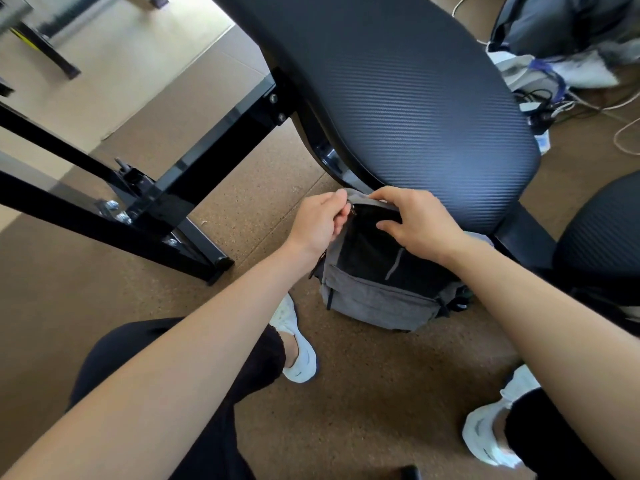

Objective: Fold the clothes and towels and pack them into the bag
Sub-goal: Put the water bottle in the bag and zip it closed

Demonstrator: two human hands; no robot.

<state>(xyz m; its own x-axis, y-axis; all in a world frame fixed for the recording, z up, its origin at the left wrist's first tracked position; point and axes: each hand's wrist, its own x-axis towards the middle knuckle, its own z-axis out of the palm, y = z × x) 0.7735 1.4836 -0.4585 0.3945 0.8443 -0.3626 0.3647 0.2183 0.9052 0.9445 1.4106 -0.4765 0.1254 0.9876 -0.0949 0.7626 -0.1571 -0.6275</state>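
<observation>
A grey backpack with a black upper panel stands on the brown floor, tucked under the edge of a black table. My left hand pinches the zipper pull at the bag's top left corner. My right hand presses on the top rim of the bag, fingers curled over the grey fabric. The top opening shows only dark lining. A heap of dark and pale fabric lies on the floor at the far right, beyond the table.
The black textured table top hangs over the bag, with its black metal legs to the left. A black chair seat is at the right. Cables and a power strip lie on the floor. My feet in white shoes flank the bag.
</observation>
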